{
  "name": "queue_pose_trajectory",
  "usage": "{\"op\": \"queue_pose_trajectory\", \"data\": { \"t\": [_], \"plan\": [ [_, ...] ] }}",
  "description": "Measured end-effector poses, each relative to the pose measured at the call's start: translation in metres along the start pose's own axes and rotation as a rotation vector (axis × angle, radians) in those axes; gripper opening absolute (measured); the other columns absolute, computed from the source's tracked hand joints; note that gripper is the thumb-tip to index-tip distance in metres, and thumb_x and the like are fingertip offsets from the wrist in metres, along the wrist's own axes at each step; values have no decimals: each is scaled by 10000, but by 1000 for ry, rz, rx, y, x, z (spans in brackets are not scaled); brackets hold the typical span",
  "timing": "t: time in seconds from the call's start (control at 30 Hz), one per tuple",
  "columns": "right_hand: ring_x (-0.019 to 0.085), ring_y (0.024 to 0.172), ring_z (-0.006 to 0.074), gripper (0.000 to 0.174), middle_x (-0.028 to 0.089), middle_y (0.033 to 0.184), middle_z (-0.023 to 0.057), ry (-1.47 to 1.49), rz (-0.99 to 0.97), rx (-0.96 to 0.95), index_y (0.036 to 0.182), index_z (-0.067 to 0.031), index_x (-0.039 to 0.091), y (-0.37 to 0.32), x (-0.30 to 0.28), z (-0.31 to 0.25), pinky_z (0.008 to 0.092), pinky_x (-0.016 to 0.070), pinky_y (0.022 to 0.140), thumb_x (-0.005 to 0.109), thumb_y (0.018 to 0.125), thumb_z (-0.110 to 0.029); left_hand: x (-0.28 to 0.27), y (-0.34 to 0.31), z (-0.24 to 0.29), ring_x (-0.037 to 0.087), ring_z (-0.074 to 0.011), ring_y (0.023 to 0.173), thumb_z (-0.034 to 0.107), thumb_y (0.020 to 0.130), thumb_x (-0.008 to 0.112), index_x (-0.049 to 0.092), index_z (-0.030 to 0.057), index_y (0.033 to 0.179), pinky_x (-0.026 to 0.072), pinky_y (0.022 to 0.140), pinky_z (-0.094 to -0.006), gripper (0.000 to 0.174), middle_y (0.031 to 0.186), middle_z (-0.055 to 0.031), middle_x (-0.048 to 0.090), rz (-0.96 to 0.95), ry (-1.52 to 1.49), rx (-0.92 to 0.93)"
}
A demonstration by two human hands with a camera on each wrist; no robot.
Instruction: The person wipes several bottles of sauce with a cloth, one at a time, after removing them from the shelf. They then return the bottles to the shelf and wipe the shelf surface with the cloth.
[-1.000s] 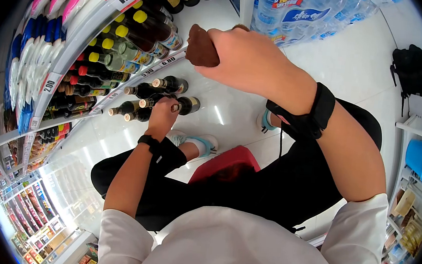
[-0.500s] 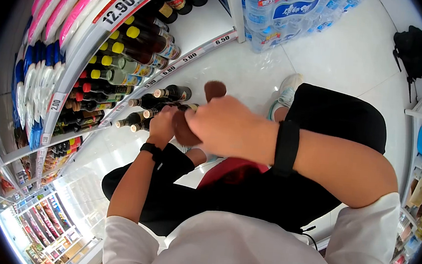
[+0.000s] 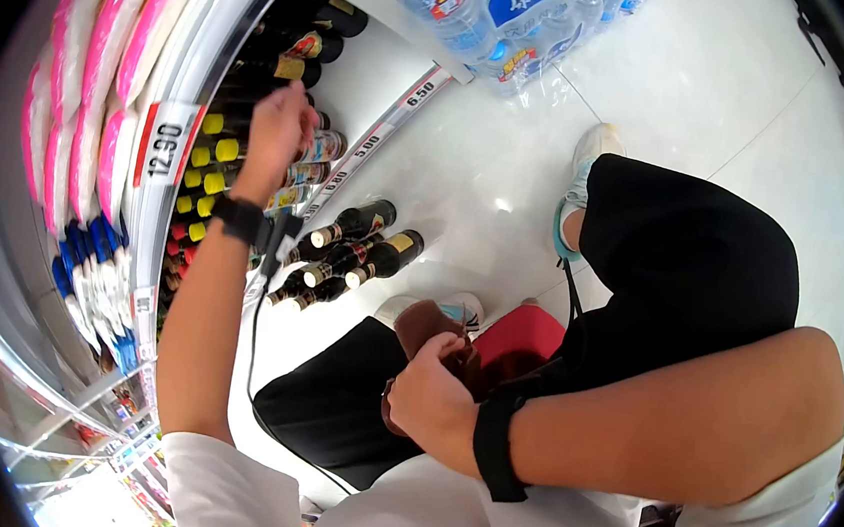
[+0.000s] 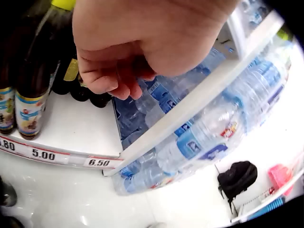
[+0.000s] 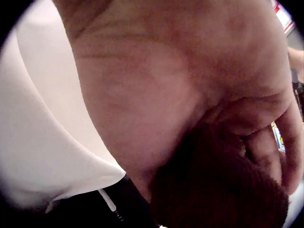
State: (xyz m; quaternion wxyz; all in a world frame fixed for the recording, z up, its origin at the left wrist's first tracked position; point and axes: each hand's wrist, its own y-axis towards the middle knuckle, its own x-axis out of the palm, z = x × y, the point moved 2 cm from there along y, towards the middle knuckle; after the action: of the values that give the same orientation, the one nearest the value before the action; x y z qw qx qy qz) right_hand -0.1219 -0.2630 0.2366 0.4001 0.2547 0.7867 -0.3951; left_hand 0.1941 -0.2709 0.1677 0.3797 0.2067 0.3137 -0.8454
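Over the shelf of dark bottles (image 3: pixel 322 146), my left hand (image 3: pixel 274 140) reaches out. The left wrist view shows this hand (image 4: pixel 152 40) with loosely curled fingers and nothing visible in them, in front of dark bottles with yellow labels; a tall bottle (image 4: pixel 31 109) stands to its left. Close to my lap, my right hand (image 3: pixel 435 405) grips a brown cloth (image 3: pixel 422 326). Bunched dark in the right wrist view, the cloth (image 5: pixel 218 185) lies under the palm of that hand (image 5: pixel 180 71). Several dark bottles (image 3: pixel 393 256) stand on the floor beside the shelf.
Packs of water bottles (image 3: pixel 524 12) stand past the shelf's end. Pink-and-white packages (image 3: pixel 104 55) lie on the upper shelf, above a price tag (image 3: pixel 166 144). A red object (image 3: pixel 521 340) is between my legs. A black bag (image 4: pixel 237 179) rests on the floor farther off.
My left hand has left the bottles on the floor and moved up to the shelf. My right hand has drawn back from near the bottles toward my lap with the cloth. The head view has shifted.
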Motion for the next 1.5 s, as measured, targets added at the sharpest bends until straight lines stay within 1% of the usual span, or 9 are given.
{"op": "queue_pose_trajectory", "data": {
  "t": [0.37,0.43,0.47,0.57,0.63,0.7,0.73,0.87,1.5],
  "plan": [
    [649,755,367,293,667,859,170,-5,-16,66,1064,8,638,-1,-17,19,584,520,693,546,828,-140,-10,154,13,628,-235,813,318,962,568,595,8,982,527,665,-338,312,895,-99,626,534,-562,96],
    [645,780,364,308,656,901,171,17,-48,38,1097,7,613,-7,-25,24,594,524,684,549,834,-140,-10,148,34,634,-229,943,199,977,518,541,-13,1178,537,762,-326,292,1084,-143,635,689,1170,299],
    [645,780,364,308,656,901,171,18,-51,38,1097,7,613,-8,-26,24,594,524,684,549,834,-140,-29,190,-8,605,-264,1077,170,985,465,528,-15,1240,512,843,-344,321,1208,-178,607,717,499,601],
    [639,809,352,302,640,950,169,52,17,32,1101,-1,601,-12,-29,25,612,525,673,569,827,-124,-16,175,17,577,-324,1118,177,986,432,529,-23,1237,491,880,-391,335,1263,-221,560,646,1163,439],
    [634,820,336,321,628,990,165,72,155,-35,1126,-9,591,-18,-33,26,633,520,661,588,819,-105,-17,195,0,520,-378,1173,191,980,435,527,-31,1237,422,960,-455,352,1296,-237,528,657,883,503],
    [633,817,332,354,629,989,160,45,118,0,1154,-15,580,-15,-34,27,633,521,657,600,810,-95,-39,252,-48,438,-449,1219,231,926,496,541,48,1293,295,1018,-595,412,1338,-195,512,821,1315,434],
    [632,814,328,390,629,989,155,10,81,32,1182,-22,569,-14,-34,28,633,522,653,612,800,-85,-51,273,-68,420,-454,1245,191,912,483,548,62,1295,281,1004,-637,410,1359,-189,499,796,980,796],
    [628,825,322,420,628,995,144,85,38,45,1209,-22,556,-12,-30,28,634,523,646,616,799,-86,-57,279,-74,400,-438,1283,211,903,493,563,86,1291,269,1011,-647,414,1368,-183,498,590,1362,458],
    [626,874,358,321,628,1024,155,150,38,78,1153,-23,622,-23,-34,34,642,502,683,548,855,-116,-36,258,-42,396,-430,1296,229,890,510,563,110,1297,270,1020,-641,427,1359,-175,513,523,1276,452]
  ]
}}
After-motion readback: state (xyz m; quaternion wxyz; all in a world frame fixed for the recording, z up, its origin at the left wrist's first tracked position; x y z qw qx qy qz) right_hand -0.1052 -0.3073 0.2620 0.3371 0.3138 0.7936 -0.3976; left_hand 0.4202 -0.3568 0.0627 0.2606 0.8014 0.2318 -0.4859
